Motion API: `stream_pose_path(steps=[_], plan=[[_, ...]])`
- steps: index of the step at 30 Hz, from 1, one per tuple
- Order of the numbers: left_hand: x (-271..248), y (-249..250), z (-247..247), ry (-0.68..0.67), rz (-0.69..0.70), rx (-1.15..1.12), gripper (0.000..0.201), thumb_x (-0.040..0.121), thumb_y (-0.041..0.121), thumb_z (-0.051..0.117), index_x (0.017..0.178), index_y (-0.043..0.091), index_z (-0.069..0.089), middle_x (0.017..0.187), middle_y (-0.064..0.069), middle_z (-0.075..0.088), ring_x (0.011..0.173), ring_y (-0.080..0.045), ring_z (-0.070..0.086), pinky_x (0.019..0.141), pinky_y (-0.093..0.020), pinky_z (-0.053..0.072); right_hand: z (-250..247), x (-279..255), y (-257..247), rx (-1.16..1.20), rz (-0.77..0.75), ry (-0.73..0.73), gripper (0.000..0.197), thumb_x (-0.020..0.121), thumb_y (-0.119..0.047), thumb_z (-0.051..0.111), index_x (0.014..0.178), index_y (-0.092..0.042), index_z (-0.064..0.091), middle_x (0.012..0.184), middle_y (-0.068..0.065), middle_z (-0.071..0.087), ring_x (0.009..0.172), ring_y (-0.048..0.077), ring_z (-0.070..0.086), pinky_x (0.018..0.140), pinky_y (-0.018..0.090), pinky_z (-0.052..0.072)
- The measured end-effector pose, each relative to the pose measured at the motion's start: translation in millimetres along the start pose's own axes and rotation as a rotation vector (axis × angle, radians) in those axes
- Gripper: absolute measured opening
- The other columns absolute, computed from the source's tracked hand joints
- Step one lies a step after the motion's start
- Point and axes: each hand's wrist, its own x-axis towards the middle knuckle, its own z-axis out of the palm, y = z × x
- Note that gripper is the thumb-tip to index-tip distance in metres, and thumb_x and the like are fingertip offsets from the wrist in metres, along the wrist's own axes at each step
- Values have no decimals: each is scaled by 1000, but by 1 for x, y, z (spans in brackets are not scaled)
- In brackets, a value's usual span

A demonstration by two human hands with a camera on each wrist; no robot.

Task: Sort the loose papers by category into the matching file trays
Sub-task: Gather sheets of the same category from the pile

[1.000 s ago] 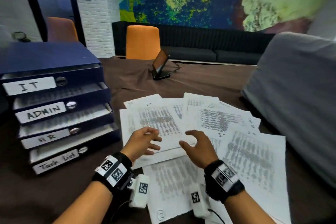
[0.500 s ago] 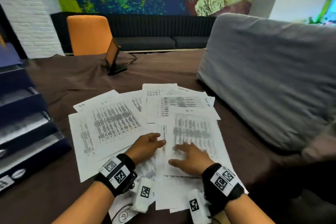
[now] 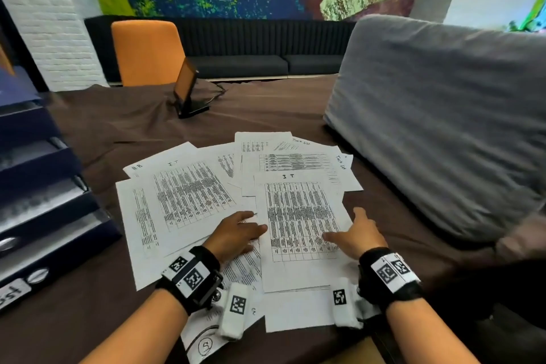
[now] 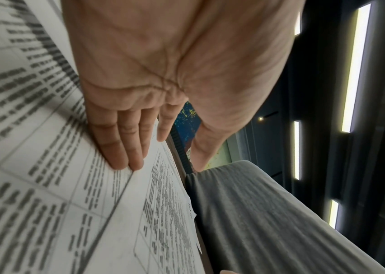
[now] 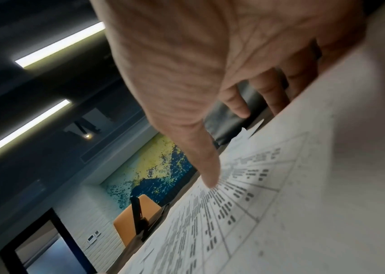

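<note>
The landmark is the top paper (image 3: 298,216), a white sheet with "IT" written at its head, lying on the heap of loose papers (image 3: 183,198) on the brown table (image 3: 124,127).

Far to the left of the top paper stands the stack of dark blue file trays (image 3: 44,216), at the table's left edge. Only a bit of one white label shows, at the bottom. Between the trays and the top paper lie more sheets, fanned out; one of them (image 3: 192,189) also says "IT".

The left hand (image 3: 236,235) lies flat at the left edge of the top paper. Its fingers (image 4: 125,148) are straight and close together, pressing down on the papers, and the thumb sticks out to the side. It holds nothing.

The right hand (image 3: 357,235) is at the right edge of the top paper. It is spread wide, with the thumb (image 5: 208,166) touching the print. The other fingers reach past the paper's edge, and I cannot tell if they touch it.

Behind the top paper stand a small dark screen (image 3: 189,89) and an orange chair (image 3: 147,53). To the right of the top paper is a big grey cushion (image 3: 443,127).
</note>
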Motion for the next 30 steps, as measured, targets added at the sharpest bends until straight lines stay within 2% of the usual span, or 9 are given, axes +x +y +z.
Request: stream_pose_path(steps=[2,6,8,13,17,22,26,28,30], plan=[[-1,0,3,8,-1,8,52,87,21,77,133,19,54,126,-7,63,110,-18,65,95,-39,55,6,1,1,92,4,0,90,66,-37,86,138,-19,35,128,9,57,114,31,60,92,36,48],[1,-3,2,31,7,-18,48,87,22,77,130,17,56,126,-8,64,109,-20,65,87,-37,56,10,10,6,328,-88,97,21,71,-14,80,83,-17,63,81,-1,69,79,23,67,72,33,56],[0,-3,0,51,6,-32,53,88,24,76,134,15,51,128,-8,62,109,-20,65,82,-34,57,5,13,6,486,-216,112,18,76,-8,78,66,-11,64,64,-4,64,63,12,60,62,30,53],[-1,4,-3,43,4,-168,63,85,47,75,134,18,47,126,-7,67,109,-25,67,95,-43,55,-11,-1,-11,1037,-284,-105,10,86,-3,71,94,3,73,93,17,75,82,27,69,81,39,56],[-9,15,-7,39,55,-274,31,95,26,65,118,6,63,105,-7,75,100,-24,70,77,-30,55,-12,-14,-20,1101,-297,-292,11,88,-1,66,96,1,73,98,20,74,87,31,71,80,39,58],[-12,13,-21,128,193,-65,46,74,32,86,110,10,69,95,-2,78,92,-17,74,90,-36,56,-6,-11,-22,1077,-267,-180,23,80,-1,77,102,-3,71,96,11,77,86,24,75,69,28,59],[-16,14,-28,168,228,-143,35,79,43,76,97,13,67,86,-1,74,80,-17,71,68,-29,55,-4,-6,-29,1088,-252,-130,11,80,-2,77,91,0,74,89,14,77,74,22,74,63,29,59],[-18,17,-36,191,195,-197,40,88,52,63,95,13,67,90,-7,69,82,-24,67,76,-36,55,-4,-4,-33,1096,-246,-157,5,84,-1,73,88,0,74,90,15,76,76,23,74,70,32,60],[-19,17,-45,230,197,-262,38,94,44,63,103,8,71,102,-13,74,94,-30,71,93,-50,55,-4,-2,-36,1111,-246,-200,7,86,0,69,91,1,74,93,16,76,80,26,74,75,35,60]])
